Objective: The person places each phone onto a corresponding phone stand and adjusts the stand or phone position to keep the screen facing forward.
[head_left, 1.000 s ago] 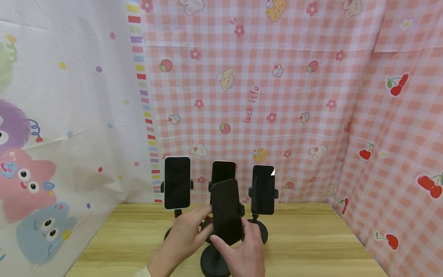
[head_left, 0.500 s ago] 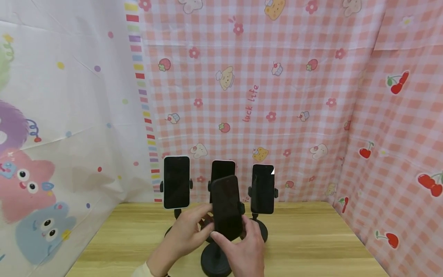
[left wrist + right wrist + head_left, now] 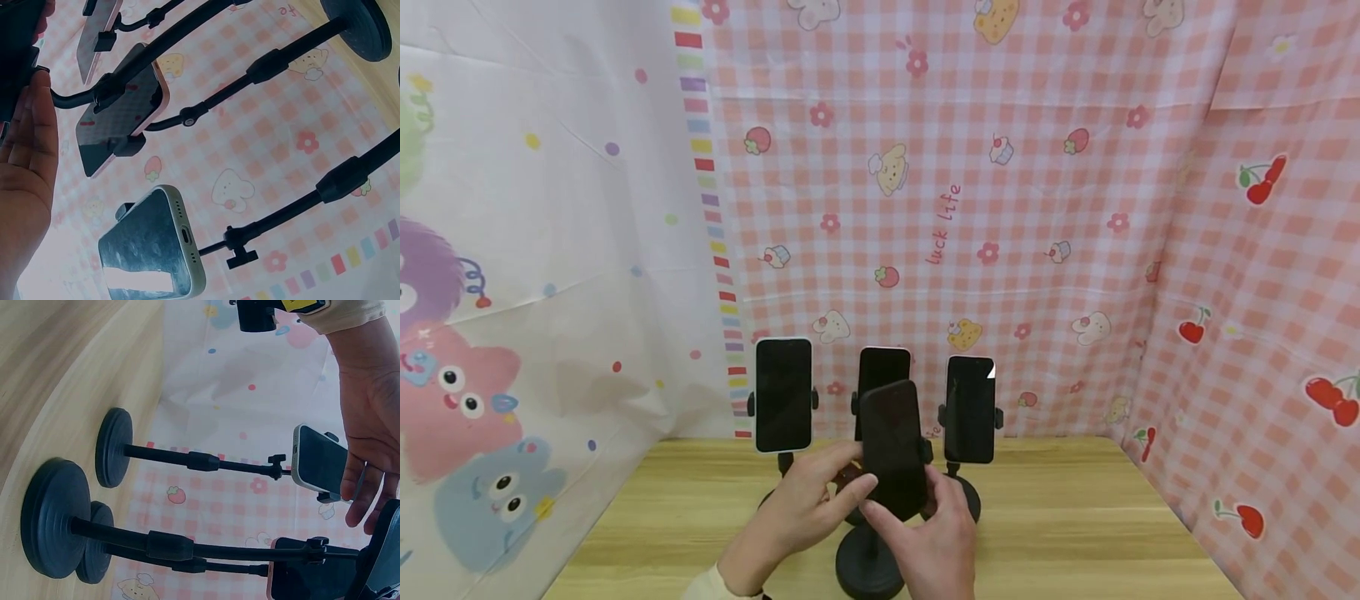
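In the head view, a black smartphone (image 3: 893, 442) sits in the clamp of the nearest phone stand, its screen facing me and leaning slightly. My left hand (image 3: 801, 500) holds its left edge, with fingers reaching behind and the thumb over the lower left of the screen. At the lower right, my right hand (image 3: 936, 533) grips the phone, thumb along the bottom corner and fingers behind the right edge. The stand's round black base (image 3: 869, 562) rests on the table below. In the right wrist view the left hand (image 3: 373, 425) appears beside this phone (image 3: 382, 547).
Behind stand three more phones in black stands: a white-edged phone (image 3: 783, 395) at left, one phone (image 3: 883, 371) partly hidden in the middle, another phone (image 3: 970, 410) at right. The wooden table (image 3: 1075, 525) ends at a pink checked cloth (image 3: 1030, 208).
The held phone has shifted slightly up and right. My left thumb has moved right, from the phone's edge onto its lower screen. The three rear phones stay put.
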Action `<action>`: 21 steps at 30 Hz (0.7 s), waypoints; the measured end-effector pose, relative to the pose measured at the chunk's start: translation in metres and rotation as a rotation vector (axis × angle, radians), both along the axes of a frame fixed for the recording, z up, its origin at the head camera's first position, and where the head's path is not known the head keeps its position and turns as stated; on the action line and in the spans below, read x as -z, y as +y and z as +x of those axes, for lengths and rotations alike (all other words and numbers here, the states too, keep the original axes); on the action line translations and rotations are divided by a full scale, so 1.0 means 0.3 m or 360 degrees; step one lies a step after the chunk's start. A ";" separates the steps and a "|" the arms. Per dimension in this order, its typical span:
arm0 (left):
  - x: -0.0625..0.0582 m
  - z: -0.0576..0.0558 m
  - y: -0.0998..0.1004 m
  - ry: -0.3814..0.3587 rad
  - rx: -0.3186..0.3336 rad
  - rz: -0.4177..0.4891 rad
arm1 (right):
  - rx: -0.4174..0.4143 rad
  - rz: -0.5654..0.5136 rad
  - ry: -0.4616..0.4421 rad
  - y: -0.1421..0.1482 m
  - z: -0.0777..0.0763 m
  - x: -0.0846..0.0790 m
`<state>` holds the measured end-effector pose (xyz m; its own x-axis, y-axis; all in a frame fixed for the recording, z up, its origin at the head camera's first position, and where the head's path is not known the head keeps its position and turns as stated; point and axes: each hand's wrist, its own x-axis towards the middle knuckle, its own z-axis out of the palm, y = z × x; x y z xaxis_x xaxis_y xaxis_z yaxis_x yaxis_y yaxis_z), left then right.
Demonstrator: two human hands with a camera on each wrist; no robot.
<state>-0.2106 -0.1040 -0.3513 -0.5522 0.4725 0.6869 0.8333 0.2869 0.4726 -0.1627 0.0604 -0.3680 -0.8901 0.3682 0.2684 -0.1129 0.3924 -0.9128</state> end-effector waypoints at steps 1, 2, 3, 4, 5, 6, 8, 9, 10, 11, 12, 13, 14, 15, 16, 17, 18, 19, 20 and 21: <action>0.000 -0.001 0.000 0.0006 -0.0008 0.0001 | 0.0004 -0.0008 0.0001 0.000 -0.001 0.001; -0.001 -0.001 0.001 0.0013 -0.0018 0.0001 | 0.0007 -0.0015 -0.0001 0.000 -0.002 0.001; -0.001 -0.001 0.001 0.0016 -0.0034 -0.0002 | 0.0009 -0.0023 -0.0001 0.000 -0.003 0.002; -0.002 0.000 0.001 0.0015 -0.0046 -0.0002 | 0.0009 -0.0030 -0.0001 0.000 -0.004 0.002; -0.003 0.001 0.001 0.0017 -0.0061 -0.0003 | 0.0010 -0.0031 -0.0002 0.001 -0.005 0.002; -0.004 0.002 0.001 0.0016 -0.0078 -0.0009 | 0.0011 -0.0035 0.0000 0.001 -0.006 0.003; -0.008 0.006 0.002 0.0012 -0.0112 -0.0020 | 0.0010 -0.0040 0.0001 0.002 -0.007 0.004; -0.009 0.007 0.003 0.0013 -0.0128 -0.0023 | 0.0010 -0.0039 0.0003 0.002 -0.007 0.004; -0.010 0.008 0.003 0.0012 -0.0134 -0.0023 | 0.0011 -0.0036 0.0004 0.003 -0.008 0.005; -0.010 0.009 0.004 0.0008 -0.0144 -0.0023 | 0.0012 -0.0033 0.0004 0.003 -0.008 0.005; -0.011 0.010 0.004 0.0003 -0.0153 -0.0023 | 0.0014 -0.0033 0.0004 0.003 -0.008 0.006; -0.013 0.011 0.005 -0.0005 -0.0159 -0.0022 | 0.0014 -0.0031 0.0004 0.003 -0.008 0.007; -0.014 0.012 0.005 -0.0020 -0.0166 -0.0021 | 0.0014 -0.0030 0.0003 0.004 -0.008 0.007; -0.015 0.013 0.005 -0.0031 -0.0177 -0.0019 | 0.0015 -0.0026 0.0002 0.004 -0.009 0.008; -0.016 0.014 0.005 -0.0043 -0.0185 -0.0016 | 0.0014 -0.0023 0.0000 0.005 -0.009 0.008; -0.016 0.015 0.005 -0.0052 -0.0198 -0.0013 | 0.0013 -0.0021 -0.0002 0.005 -0.010 0.008; -0.017 0.016 0.005 -0.0062 -0.0211 -0.0009 | 0.0012 -0.0020 -0.0002 0.005 -0.011 0.009; -0.017 0.017 0.005 -0.0071 -0.0226 -0.0005 | 0.0011 -0.0019 -0.0003 0.005 -0.012 0.009; -0.017 0.018 0.006 -0.0078 -0.0241 0.0000 | 0.0012 -0.0019 -0.0005 0.004 -0.013 0.009; -0.017 0.019 0.006 -0.0074 -0.0252 0.0007 | 0.0015 -0.0019 -0.0007 0.004 -0.014 0.009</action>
